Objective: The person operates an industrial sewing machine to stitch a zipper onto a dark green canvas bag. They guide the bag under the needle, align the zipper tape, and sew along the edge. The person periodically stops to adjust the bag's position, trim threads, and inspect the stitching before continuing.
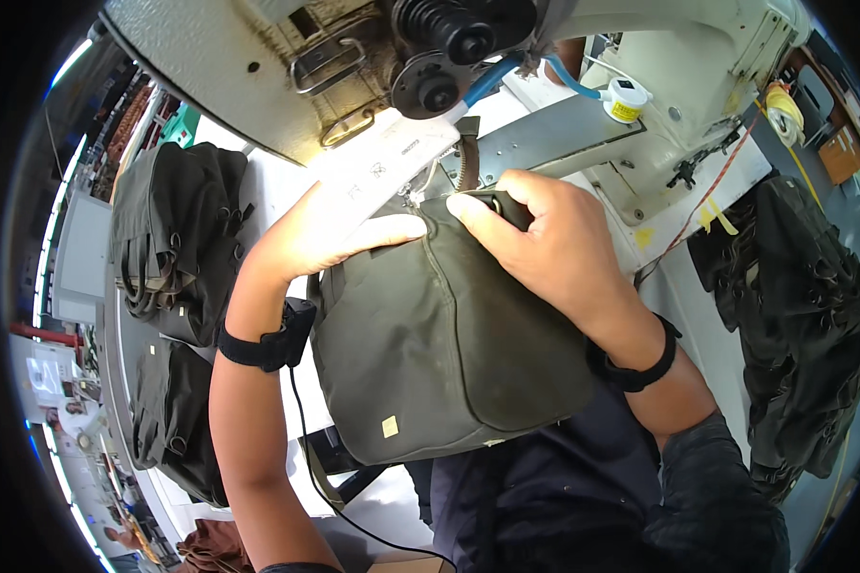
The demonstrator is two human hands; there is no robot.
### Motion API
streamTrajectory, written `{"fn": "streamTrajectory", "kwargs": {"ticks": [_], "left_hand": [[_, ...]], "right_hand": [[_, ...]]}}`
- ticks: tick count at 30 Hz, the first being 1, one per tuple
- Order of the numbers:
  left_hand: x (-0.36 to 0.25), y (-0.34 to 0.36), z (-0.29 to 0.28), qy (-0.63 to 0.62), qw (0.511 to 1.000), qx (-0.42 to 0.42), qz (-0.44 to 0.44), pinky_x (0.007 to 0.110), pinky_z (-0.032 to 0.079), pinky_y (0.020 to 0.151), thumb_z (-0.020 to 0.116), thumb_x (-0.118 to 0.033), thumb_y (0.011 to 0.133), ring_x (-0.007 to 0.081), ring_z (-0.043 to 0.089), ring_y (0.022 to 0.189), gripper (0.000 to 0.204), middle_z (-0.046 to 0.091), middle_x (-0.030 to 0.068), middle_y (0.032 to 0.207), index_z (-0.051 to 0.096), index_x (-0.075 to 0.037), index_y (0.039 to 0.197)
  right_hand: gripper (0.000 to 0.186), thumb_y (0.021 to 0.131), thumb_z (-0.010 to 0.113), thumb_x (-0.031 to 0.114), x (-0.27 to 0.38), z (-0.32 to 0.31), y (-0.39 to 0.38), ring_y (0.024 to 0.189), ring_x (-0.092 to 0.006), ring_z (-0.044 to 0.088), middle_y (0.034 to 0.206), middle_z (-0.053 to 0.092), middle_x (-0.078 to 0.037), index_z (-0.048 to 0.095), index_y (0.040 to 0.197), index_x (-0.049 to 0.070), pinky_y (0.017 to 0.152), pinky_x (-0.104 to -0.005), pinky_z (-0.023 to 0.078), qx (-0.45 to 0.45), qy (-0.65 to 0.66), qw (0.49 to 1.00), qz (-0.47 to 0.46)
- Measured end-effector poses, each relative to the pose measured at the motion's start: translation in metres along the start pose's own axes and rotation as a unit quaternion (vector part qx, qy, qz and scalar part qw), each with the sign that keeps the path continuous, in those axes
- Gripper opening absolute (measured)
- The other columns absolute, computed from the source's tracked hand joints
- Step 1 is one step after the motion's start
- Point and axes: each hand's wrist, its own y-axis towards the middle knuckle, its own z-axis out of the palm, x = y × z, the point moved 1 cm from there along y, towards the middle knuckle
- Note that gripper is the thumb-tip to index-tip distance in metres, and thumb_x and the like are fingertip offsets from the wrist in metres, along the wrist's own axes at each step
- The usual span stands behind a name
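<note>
A dark olive fabric bag (392, 334) with a curved seam lies in front of me, its upper edge at the needle area of a sewing machine (258, 67). My right hand (554, 229) is closed on that upper edge, thumb on the near face and index finger bent over the top beside a small metal ring. From the left, my left hand (344, 234) grips the bag near the seam. Its thumb presses on the fabric, while its fingers are hidden by the machine head and glare. A brown zipper strip (468, 158) rises just behind the edge.
Similar dark bags are piled on the left (177, 229), with another bag (172, 411) below them. More dark bags (803, 325) hang or lie at the right. A white round gauge-like part (626, 100) sits on the machine bed. A black cable (306, 430) runs from my left wrist strap.
</note>
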Motion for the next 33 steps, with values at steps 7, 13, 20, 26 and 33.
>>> {"fn": "streamTrajectory", "kwargs": {"ticks": [7,13,20,26,33], "left_hand": [[0.001,-0.001,-0.003,0.003,1.0,-0.007,0.029,0.041,0.036,0.118,0.077,-0.021,0.088,0.0334,0.045,0.14,0.076,0.051,0.0141,0.156,0.048,-0.009,0.157],[0.002,0.003,-0.002,0.004,0.998,-0.014,0.059,0.041,0.04,0.114,0.078,-0.016,0.085,0.0337,0.049,0.134,0.079,0.053,0.0132,0.153,0.048,-0.009,0.157],[0.002,0.009,-0.001,0.011,0.996,-0.021,0.086,0.04,0.045,0.11,0.081,-0.009,0.081,0.0339,0.054,0.127,0.083,0.056,0.0121,0.149,0.048,-0.01,0.157],[0.001,0.009,-0.001,0.029,0.996,-0.024,0.086,0.039,0.049,0.103,0.084,-0.007,0.077,0.033,0.057,0.114,0.087,0.06,0.014,0.138,0.049,-0.01,0.156],[0.004,0.011,-0.006,0.148,0.983,-0.047,0.1,0.036,0.043,0.071,0.094,-0.031,0.073,0.0211,0.049,0.078,0.081,0.053,0.0057,0.093,0.06,-0.004,0.142]], "right_hand": [[0.035,0.086,0.078,0.033,0.012,-0.006,0.011,0.066,-0.0331,0.06,0.058,0.06,-0.012,0.067,0.065,0.007,0.07,-0.0452,0.042,-0.03,-0.108,0.989,-0.1],[0.035,0.084,0.08,0.033,0.005,-0.002,0.015,0.07,-0.0273,0.057,0.059,0.059,-0.008,0.067,0.064,0.007,0.08,-0.0416,0.039,-0.071,-0.108,0.98,-0.15],[0.034,0.084,0.08,0.031,0.006,-0.004,0.016,0.07,-0.0271,0.057,0.057,0.059,-0.004,0.066,0.061,0.009,0.081,-0.0414,0.039,-0.07,-0.096,0.983,-0.137],[0.035,0.083,0.079,0.03,0.006,-0.004,0.018,0.069,-0.0279,0.057,0.057,0.059,-0.006,0.065,0.06,0.008,0.079,-0.0418,0.038,-0.063,-0.097,0.984,-0.132],[0.037,0.084,0.079,0.031,0.005,-0.002,0.019,0.068,-0.028,0.056,0.056,0.058,-0.007,0.063,0.058,0.008,0.078,-0.0423,0.037,-0.074,-0.09,0.984,-0.132]]}}
